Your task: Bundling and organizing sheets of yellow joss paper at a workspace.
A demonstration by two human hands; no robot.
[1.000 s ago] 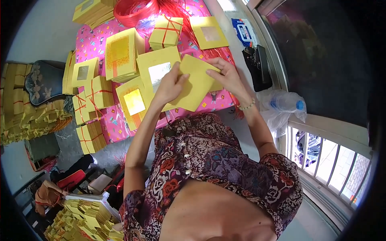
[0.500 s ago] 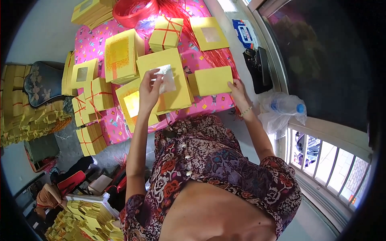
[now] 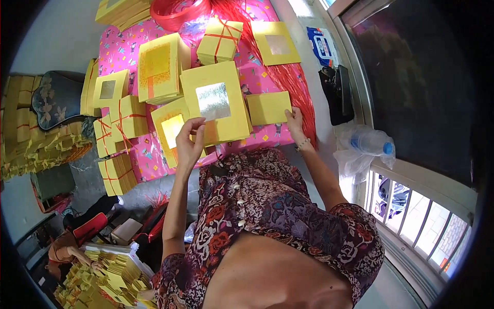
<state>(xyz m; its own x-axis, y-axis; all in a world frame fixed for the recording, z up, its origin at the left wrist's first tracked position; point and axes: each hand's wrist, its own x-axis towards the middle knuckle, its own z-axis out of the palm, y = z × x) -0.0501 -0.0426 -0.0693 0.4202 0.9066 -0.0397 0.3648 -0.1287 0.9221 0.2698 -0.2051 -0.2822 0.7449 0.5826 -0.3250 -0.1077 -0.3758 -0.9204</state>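
On a pink patterned table cover (image 3: 260,79) lies a stack of yellow paper sheets (image 3: 230,130) with a shiny silver square (image 3: 213,101) on the top sheet. My left hand (image 3: 190,140) is at the square's lower left corner, its thumb and fingers apart, holding nothing I can see. Right of the stack is a smaller yellow paper sheet (image 3: 269,109). My right hand (image 3: 295,126) pinches its right edge. Partly under the tall stack, to the left, lies yellow paper with a gold square (image 3: 173,131).
Tied yellow bundles (image 3: 220,41) and a red plastic basin (image 3: 180,14) stand farther back. Red strands (image 3: 280,69) run along the table's right side. A plastic bottle (image 3: 368,140) lies by the window. At lower left, another person's hand (image 3: 96,264) is at piled yellow paper (image 3: 92,286).
My left hand has drawn back from over the silver square to its lower left corner. My right hand and the smaller sheet have shifted left, closer to the stack.
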